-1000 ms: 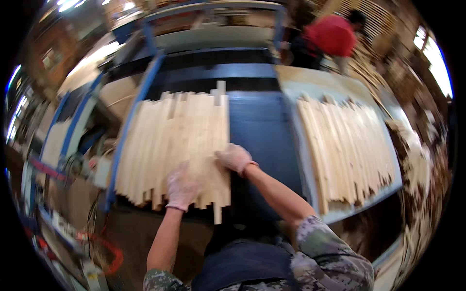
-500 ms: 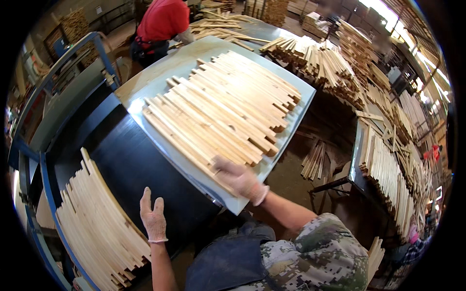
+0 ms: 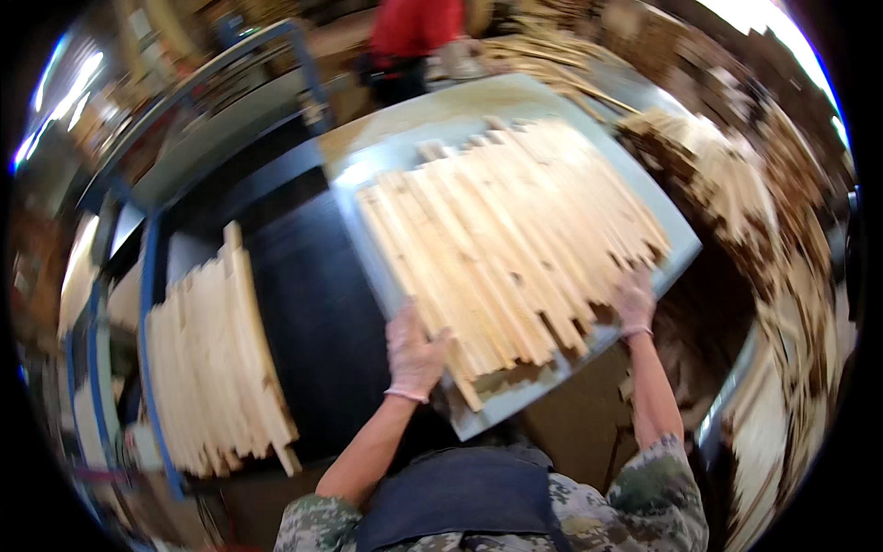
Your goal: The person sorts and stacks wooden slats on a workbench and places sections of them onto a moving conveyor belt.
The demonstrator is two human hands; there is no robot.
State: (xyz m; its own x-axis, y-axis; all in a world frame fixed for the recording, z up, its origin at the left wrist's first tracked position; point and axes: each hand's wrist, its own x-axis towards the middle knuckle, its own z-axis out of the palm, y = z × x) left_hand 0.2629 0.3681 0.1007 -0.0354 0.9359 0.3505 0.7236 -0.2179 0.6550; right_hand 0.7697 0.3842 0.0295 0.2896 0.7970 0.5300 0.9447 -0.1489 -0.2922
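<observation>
Narrow pale wooden strips (image 3: 515,248) lie side by side in a wide layer on the light metal-topped table (image 3: 487,419), their near ends uneven. My left hand (image 3: 416,354), in a pale glove, rests against the left edge of this layer near its front. Its fingers point forward and the thumb is spread over the nearest strips. At the right side of the layer my right hand (image 3: 635,299), also gloved, touches the strip ends with fingers extended. Both hands are somewhat blurred, and neither is wrapped round a strip.
To the left, a black belt surface (image 3: 308,285) in a blue frame (image 3: 150,368) carries another layer of strips (image 3: 216,359). Heaps of strips (image 3: 713,170) stand on the right. Beyond the table is a person in a red top (image 3: 414,32).
My left hand has come from over the black surface to the left edge of the strips. My right hand has gone from the left edge to the right-hand ends. The view has turned left.
</observation>
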